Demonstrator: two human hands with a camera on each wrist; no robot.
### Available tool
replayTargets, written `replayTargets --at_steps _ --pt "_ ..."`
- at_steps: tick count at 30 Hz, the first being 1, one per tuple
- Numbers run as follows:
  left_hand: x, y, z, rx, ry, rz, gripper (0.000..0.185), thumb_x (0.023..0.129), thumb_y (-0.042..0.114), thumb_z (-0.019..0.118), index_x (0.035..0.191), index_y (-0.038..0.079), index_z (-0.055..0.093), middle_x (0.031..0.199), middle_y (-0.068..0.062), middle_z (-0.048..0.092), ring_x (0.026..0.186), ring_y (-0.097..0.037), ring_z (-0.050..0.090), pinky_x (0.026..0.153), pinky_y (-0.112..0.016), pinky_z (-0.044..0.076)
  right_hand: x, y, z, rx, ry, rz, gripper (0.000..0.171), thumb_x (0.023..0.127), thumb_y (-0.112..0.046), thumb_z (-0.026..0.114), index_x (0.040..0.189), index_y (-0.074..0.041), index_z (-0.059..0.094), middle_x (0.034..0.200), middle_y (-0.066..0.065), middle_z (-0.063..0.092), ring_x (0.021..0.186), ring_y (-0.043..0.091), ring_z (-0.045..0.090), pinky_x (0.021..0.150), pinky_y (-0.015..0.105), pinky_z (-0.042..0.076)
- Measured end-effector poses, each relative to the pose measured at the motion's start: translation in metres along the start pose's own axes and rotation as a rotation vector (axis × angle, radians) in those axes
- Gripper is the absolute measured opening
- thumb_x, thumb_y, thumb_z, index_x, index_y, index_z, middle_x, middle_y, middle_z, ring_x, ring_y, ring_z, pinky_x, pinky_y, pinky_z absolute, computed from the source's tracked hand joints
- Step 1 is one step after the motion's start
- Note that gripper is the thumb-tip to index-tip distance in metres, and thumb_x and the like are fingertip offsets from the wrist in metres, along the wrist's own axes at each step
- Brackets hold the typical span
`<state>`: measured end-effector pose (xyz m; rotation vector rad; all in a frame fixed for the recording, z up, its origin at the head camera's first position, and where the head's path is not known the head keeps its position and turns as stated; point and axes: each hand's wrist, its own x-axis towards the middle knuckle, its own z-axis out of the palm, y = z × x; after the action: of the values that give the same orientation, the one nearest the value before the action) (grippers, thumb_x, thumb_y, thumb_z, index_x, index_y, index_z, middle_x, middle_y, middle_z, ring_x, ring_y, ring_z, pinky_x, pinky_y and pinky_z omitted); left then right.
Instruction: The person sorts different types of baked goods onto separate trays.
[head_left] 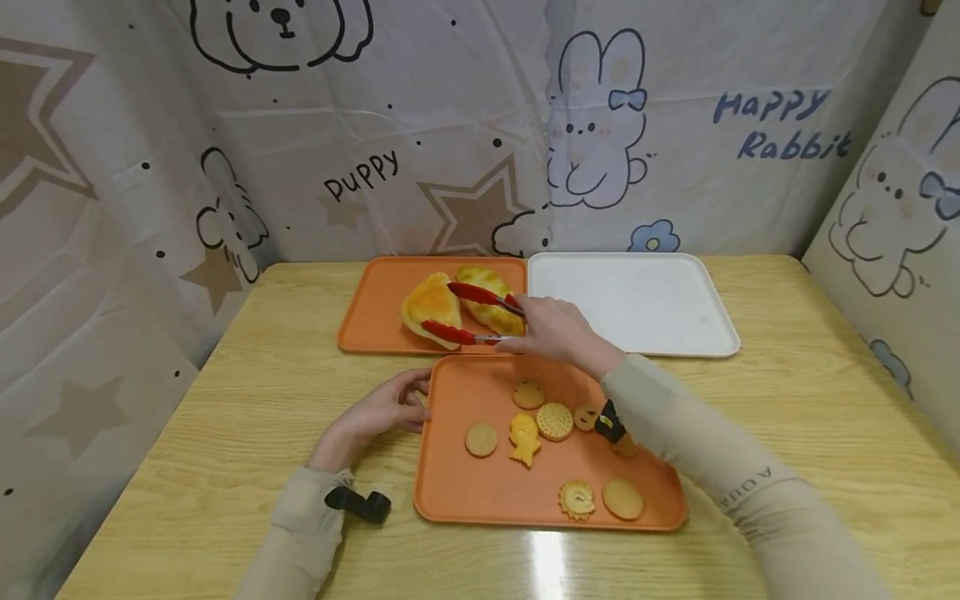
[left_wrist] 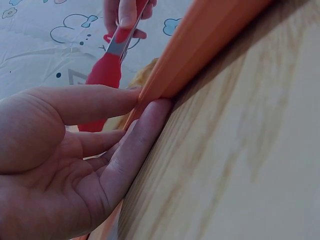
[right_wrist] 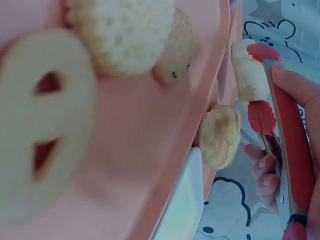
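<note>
Wood-grain table (head_left: 225,417) carries three smooth trays: white tray (head_left: 637,308) at back right, far orange tray (head_left: 375,317) beside it, near orange tray (head_left: 487,492) in front. Your left hand (head_left: 382,408) rests fingers relaxed against the near tray's left rim. Your right hand (head_left: 551,329) grips red-tipped tongs (head_left: 472,315), arms spread around a glossy golden pastry (head_left: 431,308) on the far tray; a second pastry (head_left: 487,304) lies just beside. Flat round biscuits (head_left: 555,421) dot the near tray.

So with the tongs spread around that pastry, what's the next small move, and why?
Probably squeeze the red tongs shut: the right hand holds them with one tip on each side of the left pastry on the far orange tray, not yet lifted. The left hand steadies the near tray.
</note>
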<state>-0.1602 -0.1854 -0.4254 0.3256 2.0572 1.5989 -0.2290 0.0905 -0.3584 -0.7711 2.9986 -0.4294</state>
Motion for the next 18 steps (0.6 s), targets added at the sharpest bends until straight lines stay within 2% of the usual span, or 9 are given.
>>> replayTargets --at_steps 10,18 --pt "0.000 0.000 -0.001 -0.008 -0.002 -0.006 0.067 0.083 -0.001 0.057 0.141 -0.004 0.022 0.117 -0.020 0.038 0.081 -0.015 0.052 0.068 -0.032 0.055 0.018 -0.009 0.009 0.011 -0.024 0.016 0.060 0.073 -0.057 0.065 0.106 -0.009 0.054 0.073 0.000 0.053 0.062 0.017 0.048 0.048 0.028 0.036" --pt "0.000 -0.001 -0.001 -0.003 -0.003 -0.004 0.067 0.084 -0.001 0.056 0.141 -0.003 0.022 0.117 -0.020 0.038 0.081 -0.016 0.053 0.069 -0.033 0.055 0.022 -0.014 0.010 -0.024 -0.041 0.048 0.070 0.071 -0.060 0.065 0.114 -0.008 0.050 0.091 0.003 0.058 0.071 0.019 0.055 0.059 0.032 0.046"
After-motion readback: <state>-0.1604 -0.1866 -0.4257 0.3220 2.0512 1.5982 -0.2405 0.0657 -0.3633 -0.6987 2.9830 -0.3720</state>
